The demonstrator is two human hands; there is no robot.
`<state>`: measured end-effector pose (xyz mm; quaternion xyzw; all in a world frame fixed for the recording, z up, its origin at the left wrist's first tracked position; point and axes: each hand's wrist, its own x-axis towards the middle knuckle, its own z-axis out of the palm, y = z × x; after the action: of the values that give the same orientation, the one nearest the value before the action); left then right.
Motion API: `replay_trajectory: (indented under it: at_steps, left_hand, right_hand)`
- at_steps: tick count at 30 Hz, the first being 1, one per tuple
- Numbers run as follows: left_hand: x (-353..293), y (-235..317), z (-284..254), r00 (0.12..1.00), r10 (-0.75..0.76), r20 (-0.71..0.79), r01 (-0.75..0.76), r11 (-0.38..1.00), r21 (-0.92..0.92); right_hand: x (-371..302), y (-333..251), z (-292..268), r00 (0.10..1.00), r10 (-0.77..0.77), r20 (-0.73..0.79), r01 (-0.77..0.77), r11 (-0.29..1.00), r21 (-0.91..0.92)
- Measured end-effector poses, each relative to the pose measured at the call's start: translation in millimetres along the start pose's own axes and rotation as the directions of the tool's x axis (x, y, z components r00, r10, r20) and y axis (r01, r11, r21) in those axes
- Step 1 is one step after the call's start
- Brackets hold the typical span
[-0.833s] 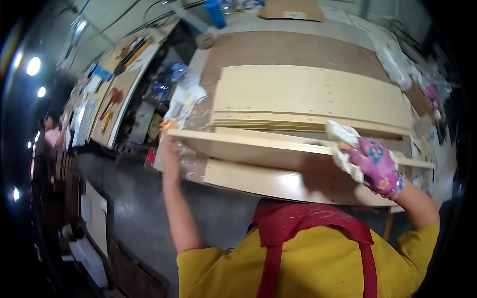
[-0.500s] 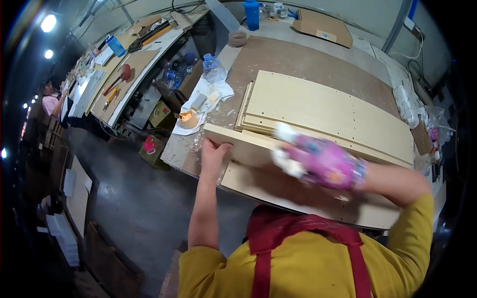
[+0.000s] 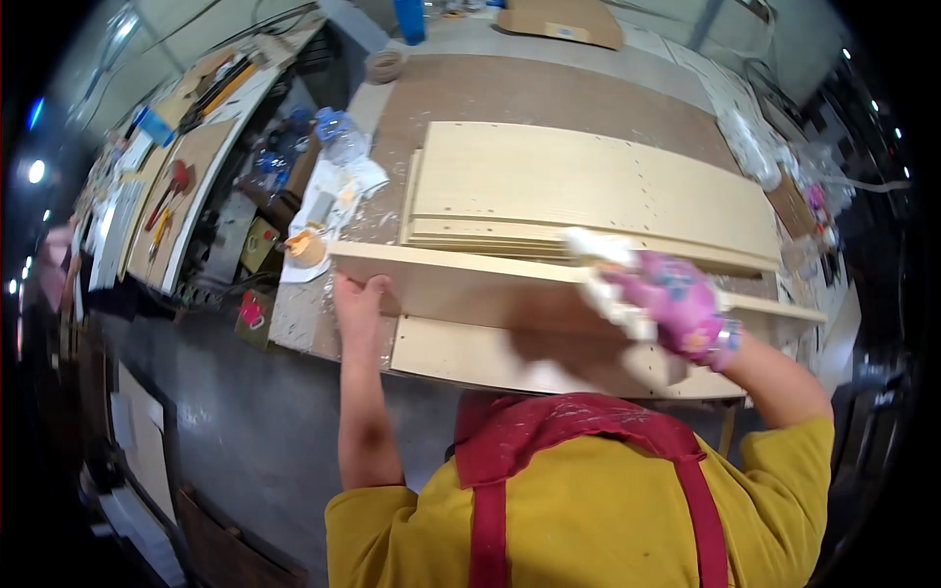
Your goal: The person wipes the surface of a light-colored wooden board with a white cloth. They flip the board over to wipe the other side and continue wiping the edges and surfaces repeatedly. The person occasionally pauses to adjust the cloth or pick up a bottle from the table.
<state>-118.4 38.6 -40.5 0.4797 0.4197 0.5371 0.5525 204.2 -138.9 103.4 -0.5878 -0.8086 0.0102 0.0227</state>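
A long pale board (image 3: 446, 279) stands on its long edge, leaning a little, across the near part of the workbench. My bare left hand (image 3: 361, 302) grips its left end, thumb on the near face. My right hand (image 3: 678, 302), in a pink patterned glove, is closed around a crumpled white cloth (image 3: 613, 279) and presses it at the board's top edge, right of the middle. The cloth is smeared by motion. Under the standing board another pale board (image 3: 461, 355) lies flat along the bench's near edge. Behind it rests a stack of drilled pale boards (image 3: 578, 186).
Left of the stack, a white paper (image 3: 333, 191) bears an orange-rimmed tub (image 3: 305, 249), a grey block (image 3: 321, 207) and a plastic bottle (image 3: 338, 135). A cardboard piece (image 3: 561, 22) lies at the back. A second bench (image 3: 181, 191) with tools stands left; another person is at the far left.
My gloved right hand with the cloth has slid right along the standing board. My left hand keeps its hold on the left end. The whole view has shifted.
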Motion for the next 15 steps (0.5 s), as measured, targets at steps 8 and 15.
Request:
replay_trajectory:
  at_steps: [8,15]
  left_hand:
    - [15,-3,-33,0.975,0.220,0.017,-0.199,0.842,0.501]
    - [-82,95,196,0.447,0.466,0.763,-0.893,0.188,0.408]
  right_hand:
    - [-189,78,1,0.880,0.402,-0.254,-0.431,0.900,-0.067]
    - [-166,92,39,0.934,0.070,-0.350,-0.077,0.997,-0.008]
